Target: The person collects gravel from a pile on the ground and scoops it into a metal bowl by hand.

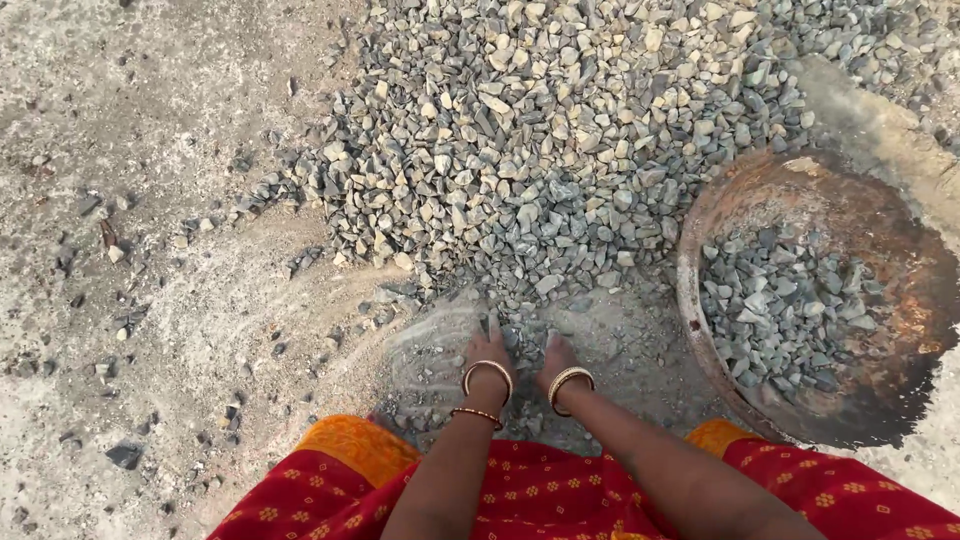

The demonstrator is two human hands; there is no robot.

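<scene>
A big heap of grey crushed stone (560, 130) fills the upper middle of the head view. My left hand (488, 352) and my right hand (556, 356) reach down side by side at the heap's near edge, fingers pressed into the loose stones, with gold bangles on both wrists. The fingers are partly buried, so their grip is hidden. A round rusty metal pan (905, 300) sits on the ground to the right of my hands, with a layer of the same grey stones (775, 310) inside it.
Dusty concrete ground (150, 250) with scattered loose stones spreads to the left. My red patterned garment with an orange border (560, 490) covers the bottom of the view. A raised concrete edge (880, 120) runs behind the pan.
</scene>
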